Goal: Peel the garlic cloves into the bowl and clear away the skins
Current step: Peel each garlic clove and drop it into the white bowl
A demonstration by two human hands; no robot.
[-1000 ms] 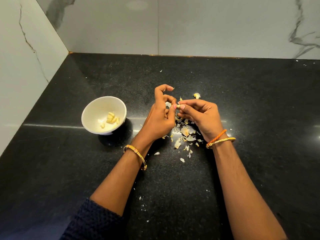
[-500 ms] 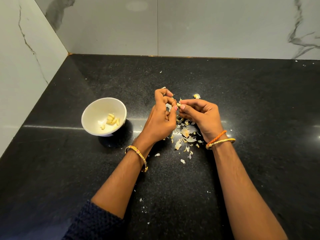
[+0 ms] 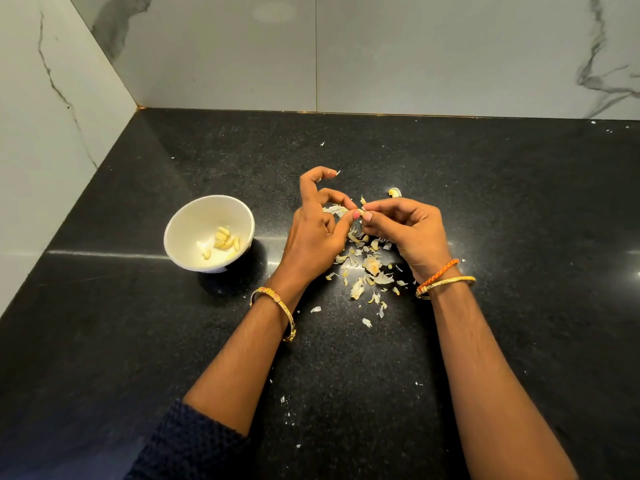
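Note:
Both hands meet over the middle of the black counter. My right hand pinches a small garlic clove at its fingertips. My left hand pinches the same clove with thumb and finger, its index finger arched upward. Under the hands lies a scatter of pale garlic skins. A white bowl stands to the left of my left hand, with several peeled cloves in its bottom. One unpeeled piece of garlic lies just beyond my right hand.
The black stone counter ends at marble walls behind and on the left. Tiny skin flecks dot the counter between my forearms and a few lie at the far right.
My left index finger dipped toward the clove half a second ago and has lifted and arched up again. Both hands stay pinched on the clove in the same place.

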